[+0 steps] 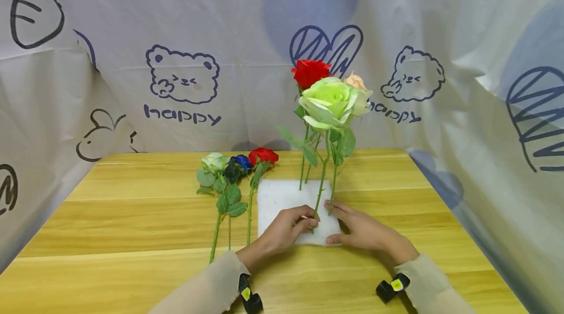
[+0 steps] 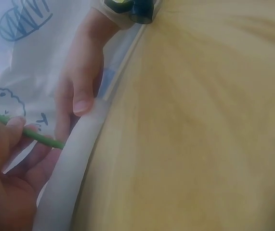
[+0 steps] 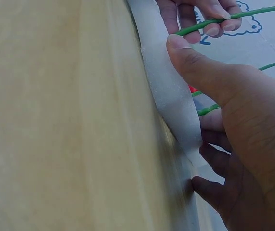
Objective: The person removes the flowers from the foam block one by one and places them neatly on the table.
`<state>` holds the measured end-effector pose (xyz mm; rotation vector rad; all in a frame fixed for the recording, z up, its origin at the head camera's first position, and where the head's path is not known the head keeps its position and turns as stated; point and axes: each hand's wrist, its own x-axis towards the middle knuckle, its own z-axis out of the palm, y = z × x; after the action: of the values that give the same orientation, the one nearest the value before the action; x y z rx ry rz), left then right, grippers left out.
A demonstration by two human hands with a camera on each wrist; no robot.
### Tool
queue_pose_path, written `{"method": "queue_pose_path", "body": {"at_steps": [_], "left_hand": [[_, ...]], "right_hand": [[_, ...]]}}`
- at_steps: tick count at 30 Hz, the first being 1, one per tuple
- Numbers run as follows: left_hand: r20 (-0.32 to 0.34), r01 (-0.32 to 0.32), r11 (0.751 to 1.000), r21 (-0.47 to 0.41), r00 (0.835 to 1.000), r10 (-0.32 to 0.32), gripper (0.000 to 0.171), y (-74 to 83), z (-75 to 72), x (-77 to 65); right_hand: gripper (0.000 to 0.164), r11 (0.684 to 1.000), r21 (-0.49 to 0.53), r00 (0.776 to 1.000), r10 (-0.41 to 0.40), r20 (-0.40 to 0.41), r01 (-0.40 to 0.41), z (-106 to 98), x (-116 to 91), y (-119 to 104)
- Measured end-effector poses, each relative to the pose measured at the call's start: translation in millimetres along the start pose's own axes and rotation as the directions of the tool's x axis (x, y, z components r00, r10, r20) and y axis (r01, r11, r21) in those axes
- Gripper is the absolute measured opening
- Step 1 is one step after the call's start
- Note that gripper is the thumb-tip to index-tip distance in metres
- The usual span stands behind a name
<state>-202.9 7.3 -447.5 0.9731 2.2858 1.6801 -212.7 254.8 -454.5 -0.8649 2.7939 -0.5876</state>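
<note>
In the head view my left hand (image 1: 288, 228) pinches the lower stem of a large pale green artificial rose (image 1: 330, 103), which stands upright with its stem end at a white foam block (image 1: 277, 196). The stem (image 2: 43, 139) crosses between thumb and fingers in the left wrist view. My right hand (image 1: 367, 230) holds the block's right front corner, thumb along the front edge and fingers at the right side. A red rose (image 1: 310, 74) and a peach rose (image 1: 356, 82) stand behind the green one, their stems rising from the block. The green bloom partly hides the peach one.
Left of the block lie a whitish-green rose (image 1: 215, 161), a blue rose (image 1: 242, 161) and a red rose (image 1: 263, 156), stems toward the near side of the wooden table (image 1: 132, 226). A printed white cloth (image 1: 246, 25) hangs behind and at both sides.
</note>
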Motion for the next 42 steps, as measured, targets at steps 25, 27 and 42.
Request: {"method": "queue_pose_path", "body": {"at_steps": [25,27,42], "left_hand": [[-0.086,-0.039,0.999,-0.018,0.996,0.037,0.017,13.1,-12.7,1.1],[-0.099,-0.041,0.999,-0.025,0.994,0.038,0.019,14.8,-15.0,0.7],[-0.138,-0.053,0.998,-0.034,0.989,0.048,0.021,21.3,-38.3,-5.6]], "right_hand": [[0.096,1.000,-0.018,1.000,-0.007,-0.007,0.007,-1,0,0],[0.096,1.000,-0.026,1.000,-0.010,-0.009,0.010,-1,0,0],[0.095,1.000,0.006,1.000,0.009,0.014,-0.009,-3,-2,-5]]}}
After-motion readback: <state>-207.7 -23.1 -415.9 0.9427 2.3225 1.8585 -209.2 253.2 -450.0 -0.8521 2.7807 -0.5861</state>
